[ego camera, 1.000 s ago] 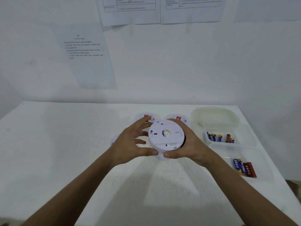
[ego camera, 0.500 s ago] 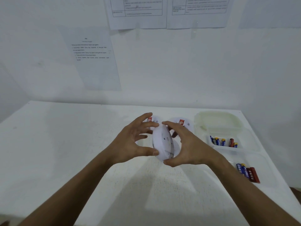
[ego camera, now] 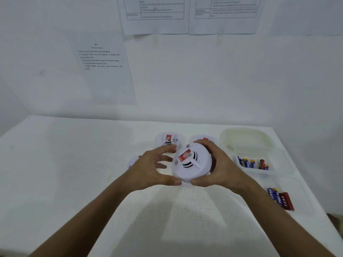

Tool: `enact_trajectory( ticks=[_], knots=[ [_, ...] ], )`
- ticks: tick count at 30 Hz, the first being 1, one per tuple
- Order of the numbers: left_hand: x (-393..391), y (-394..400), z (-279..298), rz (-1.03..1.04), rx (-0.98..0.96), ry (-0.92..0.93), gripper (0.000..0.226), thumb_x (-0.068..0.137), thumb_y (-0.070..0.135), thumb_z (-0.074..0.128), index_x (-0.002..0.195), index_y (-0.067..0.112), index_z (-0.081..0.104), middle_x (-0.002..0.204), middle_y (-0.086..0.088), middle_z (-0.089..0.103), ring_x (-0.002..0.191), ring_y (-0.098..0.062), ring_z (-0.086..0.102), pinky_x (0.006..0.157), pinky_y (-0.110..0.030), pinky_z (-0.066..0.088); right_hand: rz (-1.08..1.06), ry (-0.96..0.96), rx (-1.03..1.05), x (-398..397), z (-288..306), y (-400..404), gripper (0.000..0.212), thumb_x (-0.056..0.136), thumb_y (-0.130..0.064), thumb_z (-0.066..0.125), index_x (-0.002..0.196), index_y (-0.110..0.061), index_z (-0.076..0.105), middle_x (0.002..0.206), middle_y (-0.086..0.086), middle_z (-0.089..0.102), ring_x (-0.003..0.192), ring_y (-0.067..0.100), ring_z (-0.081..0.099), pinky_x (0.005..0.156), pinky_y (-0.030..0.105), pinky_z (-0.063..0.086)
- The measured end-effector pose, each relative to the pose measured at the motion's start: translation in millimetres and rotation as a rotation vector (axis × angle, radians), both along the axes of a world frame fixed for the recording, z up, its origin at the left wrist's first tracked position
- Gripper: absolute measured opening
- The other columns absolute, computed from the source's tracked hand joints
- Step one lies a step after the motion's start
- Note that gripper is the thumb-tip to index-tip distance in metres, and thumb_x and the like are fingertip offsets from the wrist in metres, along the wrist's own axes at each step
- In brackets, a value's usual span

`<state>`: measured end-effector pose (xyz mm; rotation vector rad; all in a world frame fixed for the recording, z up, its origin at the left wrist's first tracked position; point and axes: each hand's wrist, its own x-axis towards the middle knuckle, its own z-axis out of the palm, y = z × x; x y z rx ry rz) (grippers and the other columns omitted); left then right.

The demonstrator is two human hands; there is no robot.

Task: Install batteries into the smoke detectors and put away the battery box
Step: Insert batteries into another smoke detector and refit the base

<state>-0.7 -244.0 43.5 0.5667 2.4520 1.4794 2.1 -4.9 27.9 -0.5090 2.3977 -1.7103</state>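
Note:
A round white smoke detector (ego camera: 193, 164) is held just above the white table, its face with the red sticker and vent slots turned up. My right hand (ego camera: 222, 169) grips its right side, fingers over the far rim and thumb at the near edge. My left hand (ego camera: 150, 167) holds the left side, thumb against the near rim and spread fingers at the far rim. The clear battery box (ego camera: 232, 145) stands at the right with its lid (ego camera: 246, 136) open behind it and several batteries (ego camera: 252, 163) inside.
Another smoke detector (ego camera: 168, 140) lies face up behind my hands, a second (ego camera: 203, 139) is partly hidden by my right fingers, and a third (ego camera: 133, 161) peeks out behind my left hand. More batteries (ego camera: 280, 198) lie by the table's right edge. Printed sheets hang on the wall.
The smoke detector was turned over between my hands, from its back side facing me, through edge-on, to its stickered face up.

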Motion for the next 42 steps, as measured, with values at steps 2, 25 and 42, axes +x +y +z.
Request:
enact_trajectory(
  ticks=[2,25,42],
  knots=[
    [-0.2,1.9,3.3,-0.013,0.015,0.006,0.09,0.061,0.023,0.091,0.14,0.027,0.046,0.128,0.014,0.06,0.11,-0.007,0.062,0.092,-0.034,0.055,-0.011,-0.004,-0.039,-0.1,-1.6,-1.3,0.091,0.054,-0.021,0.091,0.132,-0.028,0.045,0.123,-0.017,0.058,0.118,0.01,0.057,0.094,0.032,0.055],
    [-30.4,-88.5,-1.1,-0.115,-0.122,0.253,0.089,0.048,0.054,0.084,0.129,0.04,0.051,0.114,0.018,0.05,0.107,-0.008,0.055,0.081,-0.014,0.05,0.029,0.098,0.088,-20.4,-6.1,-90.5,0.091,0.056,-0.009,0.095,0.128,-0.039,0.05,0.122,-0.028,0.062,0.118,0.004,0.056,0.09,0.018,0.052],
    [-38.5,-159.2,-4.0,-0.134,-0.098,0.277,0.086,0.048,0.046,0.082,0.128,0.04,0.052,0.109,0.009,0.047,0.101,-0.01,0.054,0.072,-0.011,0.046,-0.012,0.078,0.071,-28.9,-17.4,-165.3,0.093,0.056,-0.016,0.096,0.137,-0.026,0.051,0.124,-0.009,0.065,0.115,0.018,0.058,0.091,0.04,0.056]
  ],
)
